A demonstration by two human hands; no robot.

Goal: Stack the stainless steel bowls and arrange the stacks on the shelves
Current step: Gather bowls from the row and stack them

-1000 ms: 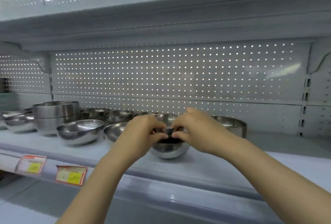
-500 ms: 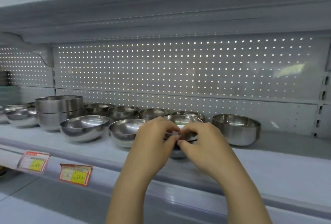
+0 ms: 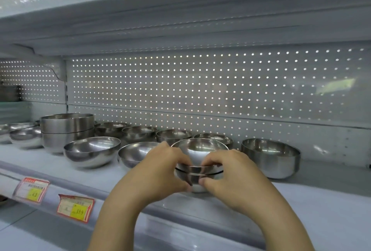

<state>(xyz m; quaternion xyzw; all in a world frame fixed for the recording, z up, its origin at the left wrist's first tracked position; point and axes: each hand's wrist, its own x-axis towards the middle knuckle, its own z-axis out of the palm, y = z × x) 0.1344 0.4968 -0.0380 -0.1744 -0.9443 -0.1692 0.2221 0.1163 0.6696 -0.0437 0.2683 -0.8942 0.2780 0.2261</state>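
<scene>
Stacked bowls (image 3: 199, 167): sat on shelf (image 3: 313, 206) near its front edge, centre frame; upper bowl nested in lower one, rims just apart, upper bowl tilted slightly.
Left hand (image 3: 160, 170): gripped stack from 9 o'clock side; fingers curled over upper rim, thumb pressed low against lower bowl's wall.
Right hand (image 3: 232, 172): gripped stack from 3 o'clock side; fingers curled onto upper rim, thumb on lower bowl's wall, close to left thumb.
Round bowl (image 3: 138, 153): just beside stack at 9 o'clock, partly hidden by left hand.
Wide round bowl (image 3: 91, 154): further toward 9 o'clock, upright, apart from its neighbour.
Straight-walled bowl (image 3: 271, 158): at 3 o'clock of stack, upright, near but apart.
Tall stack (image 3: 67, 130): two straight-walled bowls nested, far toward 9 o'clock.
Back row bowls (image 3: 173, 135): four in a line along perforated back panel (image 3: 200, 82), at 12 o'clock of held stack.
Far-left bowls (image 3: 25, 137): small cluster at frame's 9 o'clock edge, count unclear.
Price tags (image 3: 75, 208): two, red and yellow, clipped on shelf front edge at 7 o'clock; print too blurred to trust.
Upper shelf (image 3: 180, 15): overhung everything at 12 o'clock.
</scene>
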